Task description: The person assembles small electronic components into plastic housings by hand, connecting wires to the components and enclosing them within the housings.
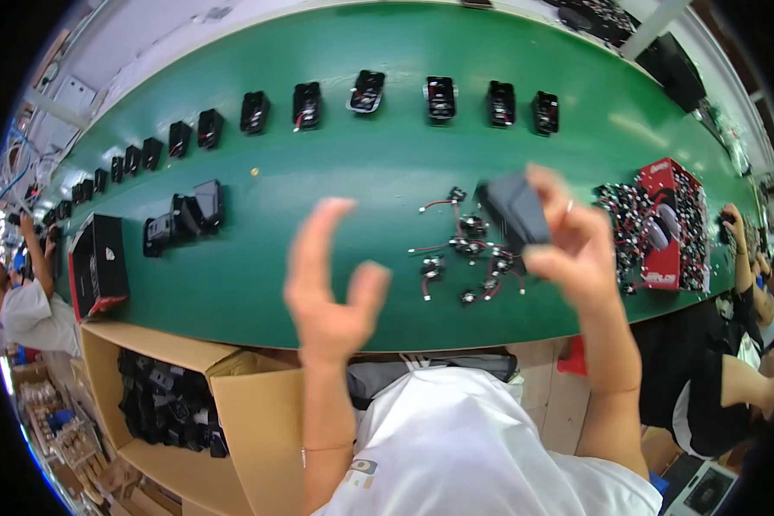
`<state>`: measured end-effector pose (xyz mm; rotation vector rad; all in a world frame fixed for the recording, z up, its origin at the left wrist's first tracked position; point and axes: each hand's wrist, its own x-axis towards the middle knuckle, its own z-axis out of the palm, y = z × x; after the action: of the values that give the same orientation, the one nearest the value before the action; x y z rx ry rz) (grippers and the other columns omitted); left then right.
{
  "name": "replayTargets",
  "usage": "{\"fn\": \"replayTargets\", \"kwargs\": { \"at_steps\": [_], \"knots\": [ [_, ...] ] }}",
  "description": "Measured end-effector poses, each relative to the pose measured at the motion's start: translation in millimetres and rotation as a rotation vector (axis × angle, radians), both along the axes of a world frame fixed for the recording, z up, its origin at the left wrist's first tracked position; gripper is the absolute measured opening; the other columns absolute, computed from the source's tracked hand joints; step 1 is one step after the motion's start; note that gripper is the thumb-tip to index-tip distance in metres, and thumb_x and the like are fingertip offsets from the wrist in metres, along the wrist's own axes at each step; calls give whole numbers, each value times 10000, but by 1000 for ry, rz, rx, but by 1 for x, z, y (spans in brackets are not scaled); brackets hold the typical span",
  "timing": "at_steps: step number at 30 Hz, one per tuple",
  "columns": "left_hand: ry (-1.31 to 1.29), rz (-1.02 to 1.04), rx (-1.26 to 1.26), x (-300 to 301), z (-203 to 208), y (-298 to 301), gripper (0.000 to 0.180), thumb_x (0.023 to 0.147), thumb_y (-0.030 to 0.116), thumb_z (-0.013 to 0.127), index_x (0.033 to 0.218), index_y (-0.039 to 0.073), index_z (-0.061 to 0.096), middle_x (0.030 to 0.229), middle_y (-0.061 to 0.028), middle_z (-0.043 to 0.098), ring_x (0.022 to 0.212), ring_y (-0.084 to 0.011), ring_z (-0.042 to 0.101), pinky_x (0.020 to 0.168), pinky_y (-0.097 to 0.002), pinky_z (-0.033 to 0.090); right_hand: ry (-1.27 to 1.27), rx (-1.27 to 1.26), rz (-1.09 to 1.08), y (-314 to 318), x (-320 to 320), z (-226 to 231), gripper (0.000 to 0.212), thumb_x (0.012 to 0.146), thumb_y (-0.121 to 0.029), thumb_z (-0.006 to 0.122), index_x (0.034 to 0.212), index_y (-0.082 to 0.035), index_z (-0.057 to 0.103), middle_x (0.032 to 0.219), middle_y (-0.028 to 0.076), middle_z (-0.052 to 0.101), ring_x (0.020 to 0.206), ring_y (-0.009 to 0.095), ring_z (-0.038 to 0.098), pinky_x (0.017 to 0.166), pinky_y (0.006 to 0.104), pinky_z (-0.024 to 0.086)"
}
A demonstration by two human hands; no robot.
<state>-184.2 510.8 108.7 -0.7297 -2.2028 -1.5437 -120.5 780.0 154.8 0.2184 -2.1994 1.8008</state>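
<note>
We find the black housing held up over the green table, right of centre, near a loose scatter of small wired parts. The right hand grasps it by its right-hand end, thumb on the near corner, fingers at the far one. The left hand is empty, fingers spread and thumb apart, well away from the housing. We judge the shell light and stiff, likely moulded plastic, smooth enough to slide if pinched on its sloping faces; opposed edges probably give the best purchase. It should bear a firm grip without bending, though a drop could scuff it. Both hands are blurred, so we cannot tell whether its underside is hollow or carries anything fragile. The wired parts look more delicate: thin leads, best lifted by their bodies.
</note>
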Motion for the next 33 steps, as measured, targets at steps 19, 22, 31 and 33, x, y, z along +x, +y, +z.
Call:
{"fn": "replayTargets", "kwargs": {
  "at_steps": [19, 22, 31, 33],
  "knots": [
    [-31, 791, -546, -87, -59, -124, 578, 887, 310, 669, 1310, -45, 500, 1464, -161, 423, 1321, -356, 433, 1087, -428, 366, -227, 1270, -178, 232, -103, -31, 275, 656, -90, 814, 876, -51, 652, 1385, 79, 489, 1301, 333, 425, 1085, 423, 376],
    [-46, 782, -468, -83, -54, -109, 555, 884, 302, 666, 1299, -33, 511, 1430, -154, 443, 1310, -335, 447, 1078, -411, 377, -203, 1331, -191, 231, -98, -29, 336, 648, -93, 820, 934, -58, 647, 1408, 90, 465, 1323, 345, 401, 1100, 429, 365],
    [17, 756, -414, -62, -55, -93, 494, 812, 148, 707, 1259, 18, 542, 1325, -143, 513, 1214, -336, 507, 1032, -444, 405, 7, 963, -28, 122, -67, 11, 318, 743, 17, 709, 1048, -48, 651, 1241, 117, 590, 1169, 322, 561, 997, 411, 459],
    [109, 785, -511, -66, -50, -90, 494, 809, 150, 709, 1260, 32, 547, 1339, -143, 502, 1238, -340, 482, 1042, -461, 386, 14, 910, 191, 78, -70, 7, 278, 751, 27, 704, 1015, -45, 656, 1127, 100, 631, 1033, 305, 632, 903, 397, 512]
  ]
}}
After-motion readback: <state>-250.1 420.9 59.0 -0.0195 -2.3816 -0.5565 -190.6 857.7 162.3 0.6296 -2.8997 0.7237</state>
